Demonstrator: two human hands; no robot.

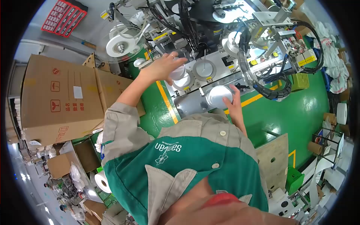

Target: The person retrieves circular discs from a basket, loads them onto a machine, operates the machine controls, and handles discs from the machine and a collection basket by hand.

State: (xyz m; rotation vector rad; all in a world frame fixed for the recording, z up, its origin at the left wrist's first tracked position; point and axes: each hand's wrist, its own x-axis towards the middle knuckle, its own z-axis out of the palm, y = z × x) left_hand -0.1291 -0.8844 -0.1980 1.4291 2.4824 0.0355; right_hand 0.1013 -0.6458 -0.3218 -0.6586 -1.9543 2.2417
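Observation:
My left hand (163, 68) reaches over the machine's metal bed, its fingers and thumb curved around a white round piece (178, 72). Just below that piece is a round holder with a white disc (182, 81). Another round holder (204, 69) with a pale disc and an upright thin rod sits to its right. Closer to my body, my right hand (234, 107) grips the right side of a stack of white discs (219, 96), thumb and fingers against its edge. The stack is by the front edge of the metal bed; its underside is hidden.
White reels (122, 45) hang at the machine's left. Thick black cables (258, 84) loop down on the right. A large cardboard box (62, 97) stands at left. Green floor (296, 112) with yellow lines lies below, and a wooden board (273, 161) is at lower right.

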